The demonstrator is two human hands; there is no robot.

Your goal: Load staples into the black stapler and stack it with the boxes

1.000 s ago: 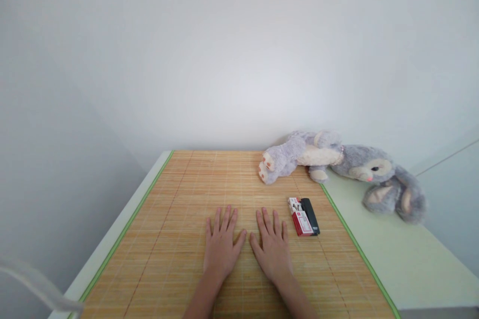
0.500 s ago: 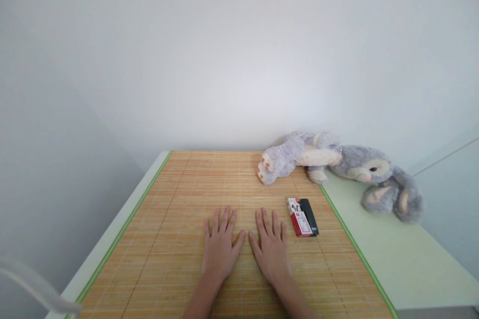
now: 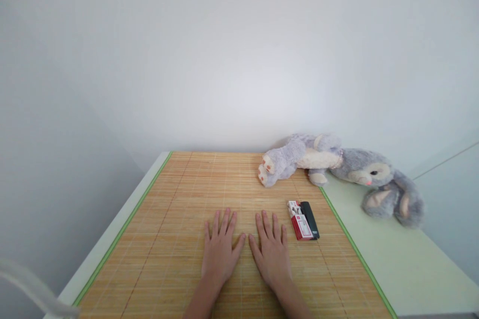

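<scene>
My left hand (image 3: 220, 249) lies flat, palm down, on the bamboo mat (image 3: 179, 259), with its fingers spread. Beside it my right hand (image 3: 271, 251) rests the same way, and the two thumbs point towards each other with a small gap between. Neither hand holds anything. To the right of my right hand are a red and white small box (image 3: 301, 228) and, just beyond it, another white small box (image 3: 294, 208). Against their right side lies a long black object (image 3: 310, 220), which looks like a stapler. No hand touches these things.
A grey plush rabbit (image 3: 322, 159) lies along the back right, partly on the mat and partly on the pale table (image 3: 419, 269). Behind stands a white wall (image 3: 224, 60). A blurred pale curved strip (image 3: 33, 286) shows at the lower left.
The view has shifted very slightly, so things sit a little lower in the picture. Both hands stay flat in the same place on the mat.
</scene>
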